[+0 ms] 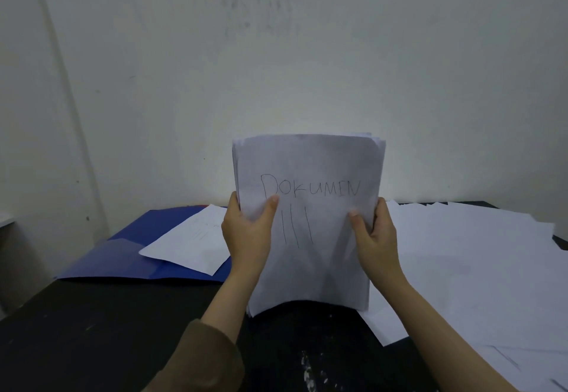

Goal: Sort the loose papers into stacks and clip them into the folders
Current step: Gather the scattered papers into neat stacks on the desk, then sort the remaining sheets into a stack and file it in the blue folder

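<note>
White paper stack is held upright between the two hands, its lower edge at the black desk; "DOKUMEN" and four strokes are handwritten on the front sheet. Left hand is closed on the left edge, right hand on the right, thumbs across the front. Left of the hands, an open blue folder is seen with one marked sheet on it. Loose papers are spread right of the hands.

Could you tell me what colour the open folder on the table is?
Blue folder, seen in the head view.
</note>
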